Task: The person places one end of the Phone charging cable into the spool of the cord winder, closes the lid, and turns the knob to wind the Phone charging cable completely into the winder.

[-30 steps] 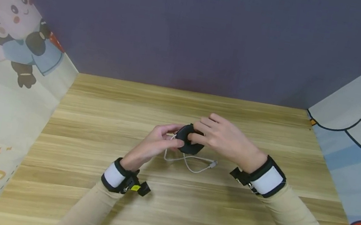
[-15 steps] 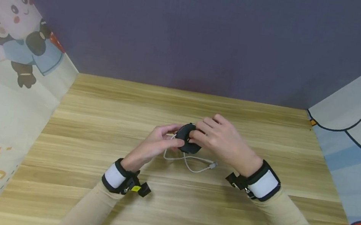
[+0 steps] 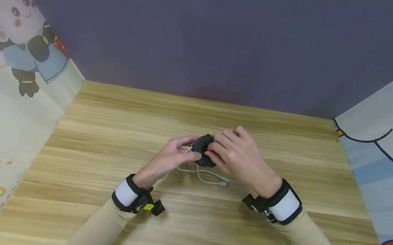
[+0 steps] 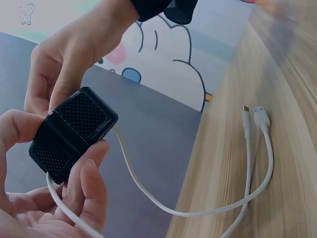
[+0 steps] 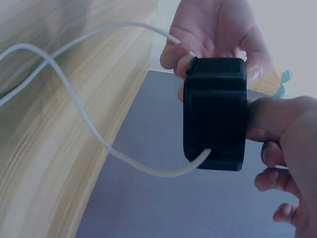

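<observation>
A round black cable winder [image 3: 199, 144] is held up over the table between both hands. My left hand [image 3: 169, 156] grips it from the left, thumb on its face and fingers behind. At its right side, my right hand [image 3: 238, 155] has thumb and index finger on the flat face, the other fingers curled. White cable [image 4: 168, 210] comes out of the winder's ridged rim on two sides and loops down. Its two ends, a USB-A plug [image 4: 261, 116] and a slimmer plug [image 4: 246, 119], lie side by side at the table. The pinch on the face is partly hidden.
The wood-grain table [image 3: 106, 118] extends around the hands. A dark blue-grey panel [image 3: 208, 36] stands at its back edge. Printed cartoon walls flank it on the left [image 3: 2, 82] and right [image 3: 383, 161]. Each wrist wears a strap with a small camera.
My right hand has turned a little at the winder, its wrist shifting left and down. The plug ends have drawn slightly left toward the winder. My left hand stays nearly in place.
</observation>
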Tool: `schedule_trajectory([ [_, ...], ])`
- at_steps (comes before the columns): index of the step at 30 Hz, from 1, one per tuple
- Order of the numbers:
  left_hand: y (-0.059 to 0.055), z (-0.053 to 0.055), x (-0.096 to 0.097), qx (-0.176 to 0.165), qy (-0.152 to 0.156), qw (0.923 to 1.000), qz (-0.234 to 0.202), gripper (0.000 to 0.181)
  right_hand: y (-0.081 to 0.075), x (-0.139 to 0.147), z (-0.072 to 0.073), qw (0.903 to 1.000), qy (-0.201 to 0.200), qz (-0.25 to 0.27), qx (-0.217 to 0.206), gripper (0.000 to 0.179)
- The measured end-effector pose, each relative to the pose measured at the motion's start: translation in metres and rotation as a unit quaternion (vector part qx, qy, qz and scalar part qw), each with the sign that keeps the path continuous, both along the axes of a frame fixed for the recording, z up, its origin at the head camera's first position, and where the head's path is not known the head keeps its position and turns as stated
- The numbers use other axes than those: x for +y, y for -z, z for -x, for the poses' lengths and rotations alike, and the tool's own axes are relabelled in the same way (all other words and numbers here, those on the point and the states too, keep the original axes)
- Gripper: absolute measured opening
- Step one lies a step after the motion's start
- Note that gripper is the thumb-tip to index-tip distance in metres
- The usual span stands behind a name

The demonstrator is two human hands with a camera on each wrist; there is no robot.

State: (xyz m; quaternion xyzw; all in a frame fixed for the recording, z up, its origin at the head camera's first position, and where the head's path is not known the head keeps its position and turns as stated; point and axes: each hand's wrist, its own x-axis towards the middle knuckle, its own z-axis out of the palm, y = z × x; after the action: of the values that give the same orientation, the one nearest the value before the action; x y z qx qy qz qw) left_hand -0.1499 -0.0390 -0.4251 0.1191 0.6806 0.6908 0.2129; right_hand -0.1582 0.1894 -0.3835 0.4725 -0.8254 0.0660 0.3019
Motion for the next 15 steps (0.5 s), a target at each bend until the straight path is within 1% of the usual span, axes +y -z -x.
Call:
schedule_trajectory([
  [3,-0.001,-0.001,0.001,0.002,0.0,1.0,-0.003,0.063,0.003,-0.001,0.0,0.9997,0.003,0.023,-0.009,0.019],
  [6,-0.002,-0.001,0.002,0.008,0.001,1.0,-0.004,0.063,0.008,-0.002,0.0,0.9983,0.006,0.056,-0.016,0.02],
  [10,-0.002,-0.001,0.003,0.016,-0.001,0.9999,-0.003,0.063,0.014,-0.003,-0.002,0.9945,0.016,0.097,-0.034,0.02],
  [15,-0.002,-0.001,0.003,0.023,-0.002,0.9997,-0.003,0.062,0.018,-0.007,-0.004,0.9894,0.033,0.133,-0.048,0.019],
])
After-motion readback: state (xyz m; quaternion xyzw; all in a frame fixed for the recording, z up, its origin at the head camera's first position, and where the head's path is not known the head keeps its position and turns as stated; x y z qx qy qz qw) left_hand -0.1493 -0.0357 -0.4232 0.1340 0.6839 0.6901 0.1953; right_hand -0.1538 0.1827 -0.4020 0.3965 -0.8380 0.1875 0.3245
